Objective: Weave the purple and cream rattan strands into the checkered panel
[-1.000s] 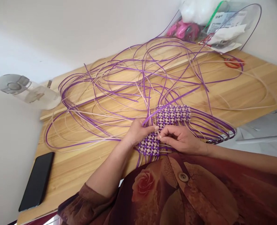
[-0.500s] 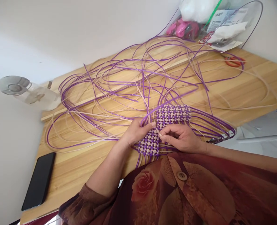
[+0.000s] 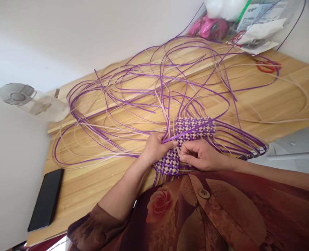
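A woven piece (image 3: 167, 165) in a purple and beige check lies at the table's front edge, its long loose strands fanning out on all sides. My left hand (image 3: 155, 148) grips the piece at its left side, thumb on top, with a purple strand (image 3: 191, 129) passing by the thumb and across the weave. Close beside it, my right hand (image 3: 203, 155) pinches a beige strand (image 3: 178, 152) between thumb and forefinger over the weave. Both hands partly cover the middle of the piece.
Loops of purple and beige strands (image 3: 112, 99) spread over the wooden table (image 3: 86, 188). Orange-handled scissors (image 3: 268, 66) lie at the back right, near plastic bags (image 3: 212, 26). A black phone (image 3: 45, 198) lies at left; a clear bottle (image 3: 43, 104) with a grey cap is behind it.
My right hand has drawn the beige strand slightly down and right. The purple strand by my left thumb now bends in a wider loop to the right. The view has shifted a little.
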`<state>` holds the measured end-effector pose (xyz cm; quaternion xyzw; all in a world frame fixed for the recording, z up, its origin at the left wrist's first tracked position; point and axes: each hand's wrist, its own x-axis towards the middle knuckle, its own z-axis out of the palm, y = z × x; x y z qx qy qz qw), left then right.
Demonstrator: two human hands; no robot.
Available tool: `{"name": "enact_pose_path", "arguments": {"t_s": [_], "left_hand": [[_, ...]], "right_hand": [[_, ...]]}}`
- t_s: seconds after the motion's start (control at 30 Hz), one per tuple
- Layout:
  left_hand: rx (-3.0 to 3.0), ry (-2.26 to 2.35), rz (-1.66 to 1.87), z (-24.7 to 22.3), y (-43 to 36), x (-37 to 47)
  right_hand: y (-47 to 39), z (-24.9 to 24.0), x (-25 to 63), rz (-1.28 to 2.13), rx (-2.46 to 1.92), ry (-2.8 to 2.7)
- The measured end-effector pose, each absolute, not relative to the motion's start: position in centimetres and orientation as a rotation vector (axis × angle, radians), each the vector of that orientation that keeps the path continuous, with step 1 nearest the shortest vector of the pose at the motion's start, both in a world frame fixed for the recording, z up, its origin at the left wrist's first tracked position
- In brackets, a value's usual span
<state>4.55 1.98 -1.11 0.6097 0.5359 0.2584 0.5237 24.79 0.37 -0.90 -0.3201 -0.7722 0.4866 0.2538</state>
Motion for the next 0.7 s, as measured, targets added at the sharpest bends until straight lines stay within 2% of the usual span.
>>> {"name": "enact_pose_path", "arguments": {"t_s": [0.23, 0.4, 0.6, 0.7], "left_hand": [[1.329, 1.164, 0.7, -1.0, 2.1, 4.3], [1.219, 1.046, 0.712, -0.9, 1.8, 4.5], [1.289, 1.017, 0.786, -0.3, 1.7, 4.7], [1.324, 1.051, 0.756, -0.1, 1.7, 4.7]], "right_hand": [[0.6, 0.6, 25.3, 1.722, -0.979, -1.999], [3.5, 3.4, 25.1, 1.385, -1.217, -2.068], [6.3, 4.0, 23.2, 1.509, -1.402, -2.277], [8.1, 3.7, 23.2, 1.257, -1.386, -2.309]]}}
